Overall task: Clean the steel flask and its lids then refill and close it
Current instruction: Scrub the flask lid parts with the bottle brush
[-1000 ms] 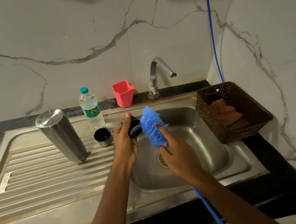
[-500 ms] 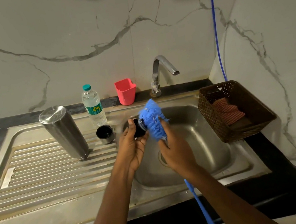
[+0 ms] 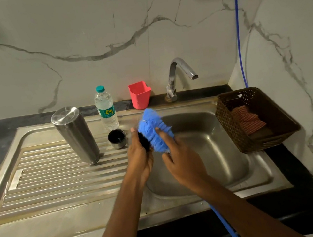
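A small black lid (image 3: 144,140) is held in the left hand (image 3: 140,158), the fingers curled around it from the left; only its dark edge can be seen between hand and bristles. The blue bristle head of a bottle brush (image 3: 153,131) is pressed against the lid's right side. The brush is gripped by the right hand (image 3: 181,161) just below the bristles, with the forefinger laid along the head and the remaining fingers wrapped round the stem. The blue handle (image 3: 227,227) is seen emerging beneath the right forearm and running down toward the lower edge of the view. Both hands are held over the left rim of the steel sink basin (image 3: 218,149).

Just left of the left hand, a steel cup lid (image 3: 117,138) is set open side up on the ribbed drainboard (image 3: 59,185). Further left, the steel flask (image 3: 75,135) is stood on the ribs with its flat closed end upward. A capped plastic water bottle (image 3: 106,110) is placed behind the cup lid, and a pink cup (image 3: 140,94) is set near the curved tap (image 3: 179,75). To the right of the basin a brown woven basket (image 3: 229,127) is placed on the black counter (image 3: 286,190), a red checked cloth (image 3: 247,119) lying inside. The corner is enclosed by white veined marble walls (image 3: 77,38), down which a blue line (image 3: 239,23) is run.
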